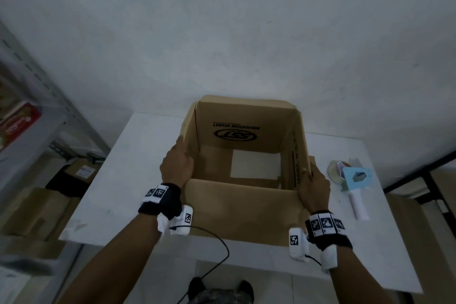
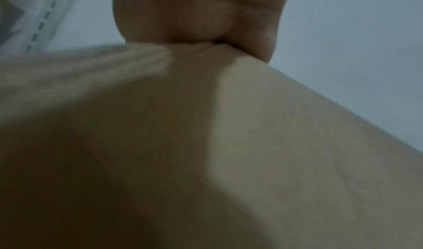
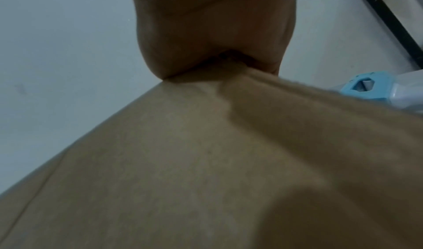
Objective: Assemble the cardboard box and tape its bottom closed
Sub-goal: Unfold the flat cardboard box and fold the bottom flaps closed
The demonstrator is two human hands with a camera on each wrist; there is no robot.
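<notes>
Far left, a metal shelf stands by the wall. A red packet lies on it. Brown boxes sit low on the floor under it.

A white table fills the middle. The cardboard box stands on it, open on top. It is open at the bottom too, for a patch of white table shows through inside. Black letters and an oval mark are printed upside down on the far inside wall.

The left hand grips the left wall of the box at the near left corner. Its thumb lies on the outside. The fingers bend over the top edge and go inside, so the hand is clamped on the cardboard. The left wrist view shows the hand pressed on the brown cardboard, but it is blurry.

The right hand grips the right wall at the near right corner the same way, thumb out and fingers over the edge. In the right wrist view the cardboard folds where the palm squeezes it.

Both wrists wear black bands with small white cameras. A black cable hangs off the near table edge.

To the right, near the box but not touching it, lies a light blue tape dispenser with a white handle and a roll of tape.
</notes>
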